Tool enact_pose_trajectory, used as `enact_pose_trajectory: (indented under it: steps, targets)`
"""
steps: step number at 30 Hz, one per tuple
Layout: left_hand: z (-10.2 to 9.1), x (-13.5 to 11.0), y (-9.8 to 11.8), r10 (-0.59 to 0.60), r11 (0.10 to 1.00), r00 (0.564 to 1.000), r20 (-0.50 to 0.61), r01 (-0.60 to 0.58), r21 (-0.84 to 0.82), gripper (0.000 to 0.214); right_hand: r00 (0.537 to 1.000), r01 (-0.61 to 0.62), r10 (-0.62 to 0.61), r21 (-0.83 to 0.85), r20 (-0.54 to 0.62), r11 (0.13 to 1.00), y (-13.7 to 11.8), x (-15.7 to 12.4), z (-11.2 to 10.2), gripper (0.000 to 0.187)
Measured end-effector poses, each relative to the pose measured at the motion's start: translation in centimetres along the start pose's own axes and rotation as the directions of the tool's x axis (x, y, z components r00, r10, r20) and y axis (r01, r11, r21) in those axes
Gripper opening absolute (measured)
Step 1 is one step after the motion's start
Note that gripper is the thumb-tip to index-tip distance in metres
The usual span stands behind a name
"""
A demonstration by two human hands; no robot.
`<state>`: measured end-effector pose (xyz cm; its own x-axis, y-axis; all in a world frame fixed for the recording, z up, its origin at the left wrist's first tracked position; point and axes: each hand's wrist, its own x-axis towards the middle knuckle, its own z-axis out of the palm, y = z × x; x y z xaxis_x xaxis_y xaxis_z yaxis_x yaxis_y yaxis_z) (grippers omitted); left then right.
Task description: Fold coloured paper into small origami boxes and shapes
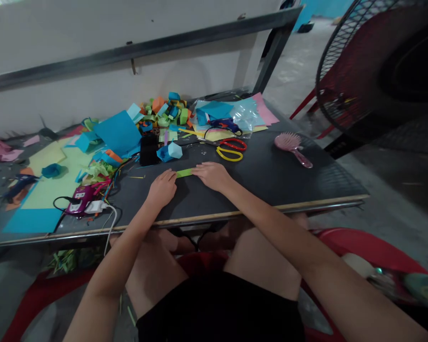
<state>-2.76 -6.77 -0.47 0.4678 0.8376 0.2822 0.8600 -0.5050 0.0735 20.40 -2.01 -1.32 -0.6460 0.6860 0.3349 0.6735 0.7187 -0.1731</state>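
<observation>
A narrow green paper strip (184, 173) lies flat on the dark table (271, 180) just in front of me. My left hand (161, 188) rests on the strip's left end with its fingers curled down onto it. My right hand (211, 174) presses on the strip's right end, fingers bent together over the paper. Behind the strip sit small folded blue paper shapes (170, 151) and a black block (149, 149).
Red and yellow scissors (231, 148) lie behind my right hand, a pink hairbrush (292, 147) further right. A heap of coloured paper links (166, 113), blue and yellow sheets, a purple device with cables (81, 197) and a glue gun (19, 184) cover the left. A large fan (381, 66) stands at right.
</observation>
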Motion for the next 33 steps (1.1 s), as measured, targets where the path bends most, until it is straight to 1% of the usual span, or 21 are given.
enact_pose_trajectory:
  steps: [4, 5, 7, 9, 11, 13, 15, 17, 20, 24, 27, 29, 31, 33]
  targets:
    - [0.0, -0.4, 0.8, -0.040, 0.999, 0.999, -0.029, 0.040, -0.003, 0.045, 0.998, -0.055, 0.055, 0.026, 0.010, 0.998, 0.4, -0.3, -0.2, 0.036]
    - [-0.1, -0.3, 0.8, -0.019, 1.000, 1.000, -0.012, 0.019, -0.024, 0.049, 0.998, -0.056, 0.056, 0.027, 0.018, 0.998, 0.5, -0.4, -0.4, 0.035]
    - [-0.3, 0.1, 0.6, 0.060, 0.996, 0.997, 0.042, -0.057, -0.072, 0.056, 0.998, -0.047, 0.046, 0.025, 0.041, 0.999, 0.4, -0.5, -0.8, 0.035]
    - [-0.5, 0.6, 0.4, 0.103, 0.991, 0.990, 0.091, -0.095, -0.093, 0.055, 0.996, -0.038, 0.036, 0.026, 0.076, 0.999, 0.4, -0.6, -1.1, 0.036]
    - [-0.6, 0.9, 0.2, 0.078, 0.994, 0.989, 0.130, -0.066, -0.088, 0.051, 0.992, -0.038, 0.033, 0.038, 0.122, 0.999, 0.4, -0.8, -1.2, 0.040]
    - [-0.7, 1.0, 0.1, 0.049, 0.996, 0.986, 0.158, -0.036, -0.085, 0.050, 0.984, -0.045, 0.034, 0.061, 0.175, 0.997, 0.7, -1.1, -1.0, 0.051]
    - [-0.8, 0.8, 0.3, 0.022, 0.998, 0.988, 0.153, -0.011, -0.070, 0.048, 0.975, -0.043, 0.023, 0.087, 0.220, 0.995, 1.0, -1.5, -0.6, 0.060]
    - [-0.8, 0.6, 0.5, -0.017, 0.999, 0.993, 0.120, 0.021, -0.036, 0.047, 0.971, -0.023, -0.003, 0.107, 0.241, 0.994, 1.4, -1.8, -0.2, 0.064]
    - [-1.0, 0.5, 0.7, -0.014, 1.000, 0.996, 0.091, 0.015, -0.014, 0.043, 0.971, -0.005, -0.023, 0.116, 0.237, 0.993, 1.8, -2.1, 0.2, 0.065]
    - [-0.8, 0.6, 0.5, 0.066, 0.997, 0.995, 0.081, -0.063, -0.038, 0.046, 0.977, -0.002, -0.023, 0.119, 0.211, 0.993, 1.8, -2.3, 0.3, 0.065]
    - [-0.3, 1.0, 0.1, 0.114, 0.990, 0.978, 0.175, -0.097, -0.106, 0.054, 0.983, 0.001, -0.023, 0.122, 0.184, 0.992, 1.6, -2.3, 0.2, 0.064]
    - [0.0, 1.4, -0.1, 0.115, 0.988, 0.965, 0.236, -0.087, -0.124, 0.058, 0.984, -0.028, 0.007, 0.111, 0.178, 0.993, 1.5, -2.4, 0.2, 0.064]
    - [0.3, 2.0, -0.2, 0.098, 0.993, 0.963, 0.251, -0.077, -0.094, 0.062, 0.987, -0.033, 0.018, 0.092, 0.163, 0.995, 1.4, -2.3, 0.1, 0.063]
    - [0.6, 2.8, -0.3, 0.091, 0.995, 0.966, 0.242, -0.081, -0.053, 0.063, 0.991, 0.009, -0.018, 0.070, 0.130, 0.998, 1.4, -2.0, 0.0, 0.064]
